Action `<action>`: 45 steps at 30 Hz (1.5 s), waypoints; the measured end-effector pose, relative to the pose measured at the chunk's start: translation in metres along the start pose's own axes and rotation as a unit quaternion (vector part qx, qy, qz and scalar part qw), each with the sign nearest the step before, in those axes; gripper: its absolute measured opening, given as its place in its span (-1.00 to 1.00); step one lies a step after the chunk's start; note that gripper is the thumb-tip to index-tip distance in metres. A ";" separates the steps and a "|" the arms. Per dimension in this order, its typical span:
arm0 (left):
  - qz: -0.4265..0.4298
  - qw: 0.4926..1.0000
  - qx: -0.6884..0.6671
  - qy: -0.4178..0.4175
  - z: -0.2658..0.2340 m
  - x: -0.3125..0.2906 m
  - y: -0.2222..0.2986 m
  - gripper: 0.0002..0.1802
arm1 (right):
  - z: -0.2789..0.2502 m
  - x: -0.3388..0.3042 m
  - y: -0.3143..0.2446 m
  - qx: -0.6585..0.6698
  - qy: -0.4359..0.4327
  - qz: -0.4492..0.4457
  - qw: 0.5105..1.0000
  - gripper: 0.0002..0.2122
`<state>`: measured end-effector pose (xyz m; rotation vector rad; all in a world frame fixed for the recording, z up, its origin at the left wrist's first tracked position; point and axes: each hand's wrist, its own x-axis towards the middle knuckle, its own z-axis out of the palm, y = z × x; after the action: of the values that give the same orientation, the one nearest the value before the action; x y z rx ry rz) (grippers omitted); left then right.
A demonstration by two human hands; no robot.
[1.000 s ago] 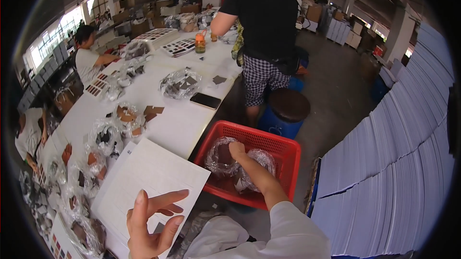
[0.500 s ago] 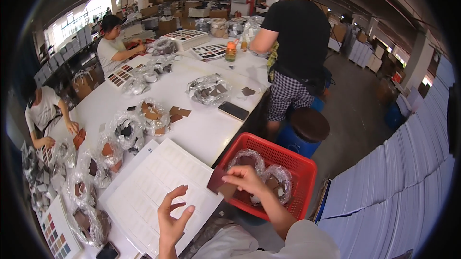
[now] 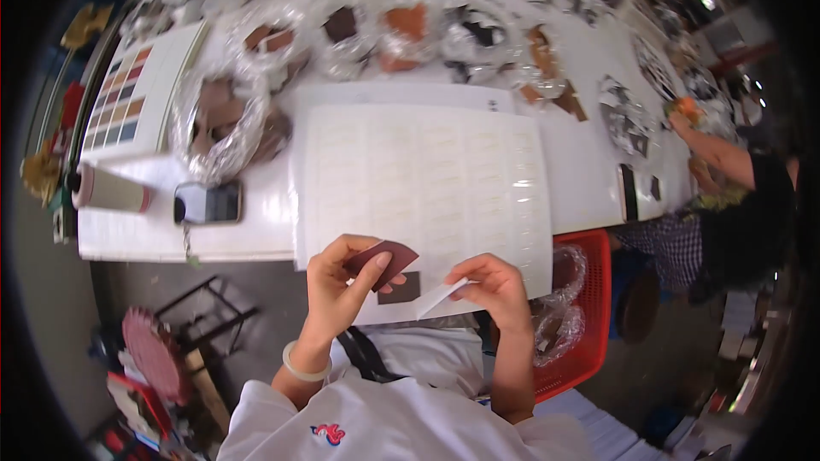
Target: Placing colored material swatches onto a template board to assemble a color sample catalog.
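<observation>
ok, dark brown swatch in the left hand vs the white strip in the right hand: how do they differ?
The brown swatch is dark maroon; the white strip is pale, near the sheet's colour. The swatch is a broader, roughly four-sided piece; the strip is narrow and slanted. The left hand pinches the swatch between thumb and fingers, lifted above the sheet; the right hand holds the strip by one end, at the lower edge of the white sheet. Both are thin, flat pieces.

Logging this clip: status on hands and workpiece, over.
Left hand pinching dark maroon swatch pieces. Right hand peeling white backing strip. White grid sheet beneath; nothing obstructing.
</observation>
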<state>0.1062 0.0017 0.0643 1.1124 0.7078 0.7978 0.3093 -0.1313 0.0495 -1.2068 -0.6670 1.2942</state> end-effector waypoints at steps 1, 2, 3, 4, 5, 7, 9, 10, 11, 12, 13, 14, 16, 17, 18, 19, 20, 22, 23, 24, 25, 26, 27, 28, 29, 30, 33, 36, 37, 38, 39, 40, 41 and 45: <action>-0.002 1.000 -0.012 0.021 -0.015 -0.004 0.000 -0.87 | 0.000 0.004 0.004 -0.041 0.078 0.035 0.996 -0.88; -0.012 0.999 -0.003 0.053 -0.030 -0.009 0.000 -0.87 | -0.003 0.012 0.011 -0.043 0.105 0.012 0.994 -0.93; -0.021 0.997 0.006 0.080 -0.046 -0.014 0.000 -0.87 | -0.001 0.019 0.012 -0.066 0.127 0.009 0.990 -0.94; -0.029 0.994 0.001 0.106 -0.061 -0.019 -0.002 -0.87 | 0.002 0.026 0.012 -0.094 0.132 0.004 0.987 -0.94; -0.036 0.990 0.012 0.134 -0.074 -0.025 -0.002 -0.86 | 0.005 0.033 0.013 -0.123 0.138 -0.004 0.983 -0.94; -0.060 0.978 0.054 0.191 -0.095 -0.036 -0.005 -0.85 | 0.013 0.043 0.009 -0.123 0.131 0.012 0.984 -0.94; -0.092 0.970 0.092 0.203 -0.111 -0.048 -0.009 -0.86 | 0.020 0.050 0.007 -0.124 0.135 0.023 0.983 -0.93; -0.125 0.967 0.101 0.197 -0.118 -0.056 -0.010 -0.87 | 0.024 0.053 0.008 -0.132 0.137 0.018 0.982 -0.93; -0.157 0.963 0.109 0.190 -0.122 -0.064 -0.012 -0.88 | 0.027 0.055 0.010 -0.140 0.141 0.012 0.980 -0.92; -0.168 0.961 0.108 0.190 -0.122 -0.069 -0.013 -0.88 | 0.028 0.056 0.012 -0.132 0.142 0.020 0.981 -0.91; -0.197 0.961 0.084 0.173 -0.121 -0.074 -0.014 -0.89 | 0.028 0.056 0.015 -0.132 0.145 0.030 0.980 -0.91; -0.225 0.960 0.059 0.155 -0.120 -0.079 -0.015 -0.89 | 0.030 0.056 0.018 -0.123 0.152 0.039 0.980 -0.91; -0.254 0.958 0.033 0.132 -0.116 -0.087 -0.020 -0.89 | 0.034 0.055 0.023 -0.119 0.151 0.060 0.980 -0.91; -0.259 0.956 0.034 0.133 -0.110 -0.088 -0.021 -0.88 | 0.033 0.052 0.028 -0.120 0.152 0.067 0.979 -0.91; -0.264 0.955 0.032 0.134 -0.107 -0.089 -0.021 -0.88 | 0.032 0.049 0.034 -0.109 0.137 0.075 0.982 -0.92; -0.273 0.952 0.040 0.134 -0.106 -0.087 -0.020 -0.88 | 0.032 0.048 0.038 -0.099 0.122 0.081 0.984 -0.92; -0.282 0.949 0.047 0.134 -0.105 -0.085 -0.020 -0.88 | 0.036 0.048 0.040 -0.104 0.130 0.094 0.982 -0.91; -0.269 0.951 0.068 0.140 -0.104 -0.084 -0.025 -0.87 | 0.040 0.047 0.045 -0.116 0.132 0.103 0.979 -0.91; -0.252 0.953 0.089 0.145 -0.105 -0.084 -0.027 -0.86 | 0.042 0.046 0.047 -0.128 0.133 0.108 0.977 -0.90; -0.254 0.952 0.089 0.146 -0.105 -0.082 -0.026 -0.86 | 0.042 0.045 0.048 -0.128 0.134 0.110 0.977 -0.90; -0.229 0.952 0.125 0.157 -0.105 -0.080 -0.025 -0.86 | 0.043 0.045 0.049 -0.138 0.138 0.106 0.975 -0.90; -0.204 0.951 0.161 0.168 -0.105 -0.077 -0.023 -0.85 | 0.044 0.045 0.050 -0.147 0.142 0.101 0.974 -0.90; -0.206 0.951 0.161 0.168 -0.105 -0.074 -0.020 -0.85 | 0.045 0.046 0.051 -0.147 0.143 0.103 0.973 -0.90; -0.192 0.953 0.176 0.156 -0.105 -0.073 -0.017 -0.85 | 0.047 0.046 0.053 -0.149 0.145 0.103 0.973 -0.90; -0.179 0.954 0.192 0.144 -0.104 -0.071 -0.014 -0.85 | 0.048 0.046 0.055 -0.151 0.147 0.102 0.972 -0.90; -0.183 0.956 0.191 0.130 -0.102 -0.069 -0.010 -0.88 | 0.049 0.045 0.058 -0.150 0.148 0.104 0.972 -0.90; -0.161 0.964 0.188 0.099 -0.090 -0.062 -0.007 -0.89 | 0.052 0.047 0.062 -0.173 0.154 0.085 0.969 -0.90; -0.142 0.971 0.183 0.057 -0.080 -0.057 -0.009 -0.89 | 0.052 0.046 0.064 -0.189 0.159 0.082 0.966 -0.90; -0.129 0.974 0.184 0.030 -0.076 -0.055 -0.009 -0.89 | 0.052 0.046 0.064 -0.192 0.160 0.082 0.965 -0.90; -0.139 0.974 0.176 0.030 -0.071 -0.053 -0.008 -0.92 | 0.052 0.046 0.065 -0.194 0.160 0.082 0.964 -0.90; -0.140 0.974 0.176 0.029 -0.069 -0.052 -0.010 -0.92 | 0.052 0.046 0.065 -0.194 0.161 0.084 0.964 -0.90; -0.130 0.974 0.186 0.006 -0.067 -0.051 -0.012 -0.94 | 0.052 0.046 0.065 -0.195 0.164 0.082 0.964 -0.90; -0.120 0.973 0.196 -0.016 -0.065 -0.050 -0.014 -0.95 | 0.053 0.046 0.065 -0.197 0.166 0.081 0.963 -0.90; -0.065 0.966 0.243 -0.063 -0.054 -0.040 -0.024 -0.93 | 0.053 0.046 0.066 -0.199 0.171 0.081 0.962 -0.90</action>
<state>0.0453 -0.0108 0.0298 1.5256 0.8864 0.4429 0.2478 -0.0825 -0.0066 -1.7977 -0.5986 1.0708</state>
